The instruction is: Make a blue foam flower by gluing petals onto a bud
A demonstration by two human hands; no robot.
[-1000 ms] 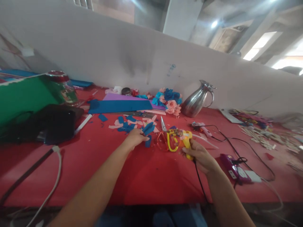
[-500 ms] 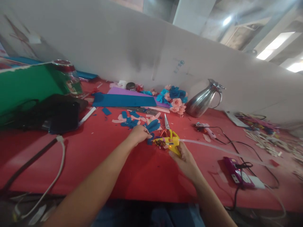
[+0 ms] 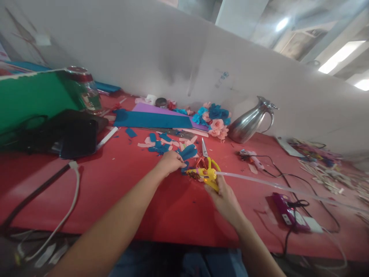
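My left hand (image 3: pixel 170 161) is closed in a pinch at the edge of a dark blue paper petal (image 3: pixel 186 168). In my right hand (image 3: pixel 226 198) is a yellow hot glue gun (image 3: pixel 211 175), its stained nozzle pointing left, close to the petal and my left fingertips. A long clear glue stick (image 3: pixel 259 184) runs out of its back to the right. Just behind the gun lie scissors (image 3: pixel 204 148), blades away from me. Blue and pink paper pieces (image 3: pixel 158 147) are scattered beyond my left hand, with a larger blue petal (image 3: pixel 188 152) beside it.
Blue and pink paper flowers (image 3: pixel 217 117) are heaped by the wall beside a metal jug (image 3: pixel 250 123). Blue paper (image 3: pixel 152 119) lies left of them. A purple power strip (image 3: pixel 284 209) and black cords are at right. A dark phone (image 3: pixel 79 138) and a jar (image 3: pixel 88 92) are at left.
The view has shifted slightly. The glue gun has turned a little, and its glue stick now reaches farther right. My left hand keeps its pinch in nearly the same place.
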